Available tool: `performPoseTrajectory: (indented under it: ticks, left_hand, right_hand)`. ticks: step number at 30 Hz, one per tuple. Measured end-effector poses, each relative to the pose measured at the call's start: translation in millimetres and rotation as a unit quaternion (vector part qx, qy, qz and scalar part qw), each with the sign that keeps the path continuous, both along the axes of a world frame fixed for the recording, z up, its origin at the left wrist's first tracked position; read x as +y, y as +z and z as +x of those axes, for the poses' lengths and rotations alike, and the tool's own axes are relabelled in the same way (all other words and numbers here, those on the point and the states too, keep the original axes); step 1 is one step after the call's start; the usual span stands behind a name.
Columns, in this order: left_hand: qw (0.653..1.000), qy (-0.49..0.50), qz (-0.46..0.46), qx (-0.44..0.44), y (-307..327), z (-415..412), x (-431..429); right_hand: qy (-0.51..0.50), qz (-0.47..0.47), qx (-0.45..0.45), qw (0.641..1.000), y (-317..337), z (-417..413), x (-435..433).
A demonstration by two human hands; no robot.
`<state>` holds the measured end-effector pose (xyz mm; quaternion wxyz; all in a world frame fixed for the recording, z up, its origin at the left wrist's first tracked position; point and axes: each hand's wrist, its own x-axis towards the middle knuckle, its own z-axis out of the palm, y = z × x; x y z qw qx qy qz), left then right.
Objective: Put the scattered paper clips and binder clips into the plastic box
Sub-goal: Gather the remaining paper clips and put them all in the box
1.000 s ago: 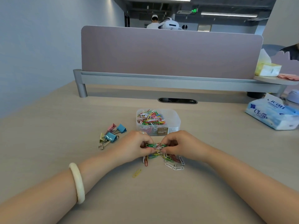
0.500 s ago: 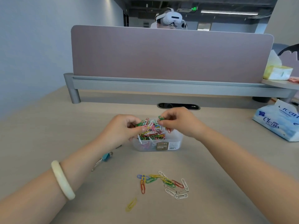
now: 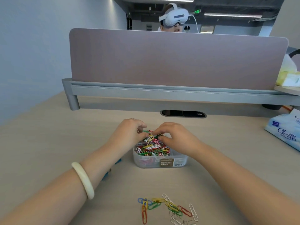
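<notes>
The clear plastic box (image 3: 180, 161) stands mid-table, heaped with coloured paper clips (image 3: 153, 147). My left hand (image 3: 129, 133) and my right hand (image 3: 176, 137) hover over its far half, fingertips almost touching. Between them they pinch a small bunch of paper clips (image 3: 151, 133) just above the heap. Several loose paper clips (image 3: 168, 208) lie scattered on the table in front of the box, near the bottom edge of the view. Blue binder clips (image 3: 106, 175) peek out from under my left forearm; most of that group is hidden.
A desk divider panel (image 3: 177, 59) on a grey rail closes off the back, with a person in a headset behind it. A cable slot (image 3: 183, 113) lies behind the box. A tissue pack (image 3: 284, 129) sits at the right edge.
My hands gathered a bunch of paper clips from the table, lifted it away from me and now hold it over the box. Some clips stayed on the table.
</notes>
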<state>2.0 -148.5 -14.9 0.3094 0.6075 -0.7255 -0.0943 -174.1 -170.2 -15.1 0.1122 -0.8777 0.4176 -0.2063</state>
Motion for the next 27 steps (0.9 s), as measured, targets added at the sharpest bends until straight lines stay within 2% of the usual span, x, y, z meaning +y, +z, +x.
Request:
performPoseTrajectory:
  ticks: [3, 8, 11, 14, 17, 21, 23, 27]
  left_hand:
    - [0.999, -0.027, -0.009, -0.032, 1.9, 1.9, 2.2]
    - [0.983, -0.136, 0.002, -0.124, -0.6, 6.5, 6.2]
    - [0.981, -0.124, 0.007, -0.149, -0.1, 8.7, 5.1]
    - [0.978, -0.103, 0.006, -0.179, 2.0, 9.7, 5.4]
    - [0.980, -0.083, 0.000, -0.180, 0.9, 10.4, 5.2]
    - [0.981, -0.063, -0.029, -0.182, -3.0, 5.1, 6.0]
    - [0.982, -0.056, -0.052, -0.171, -4.0, 2.3, 9.5]
    - [0.980, -0.088, -0.103, -0.144, -3.7, 7.1, 18.3]
  right_hand:
    - [0.020, -0.021, 0.011, 1.000, -3.5, -3.2, -0.8]
    - [0.019, -0.062, 0.072, 0.995, -1.7, -6.8, -1.1]
    - [0.001, -0.060, 0.099, 0.993, 0.5, -9.4, -2.9]
    - [0.000, -0.042, 0.065, 0.997, -0.6, -9.6, -1.3]
    - [0.009, -0.030, 0.041, 0.999, -1.3, -6.5, 0.5]
    - [0.011, -0.013, 0.072, 0.997, -1.1, -3.0, 2.7]
    - [0.005, -0.016, 0.061, 0.998, -0.1, -4.5, 4.7]
    - [0.011, -0.015, 0.035, 0.999, 0.8, -8.1, 12.5]
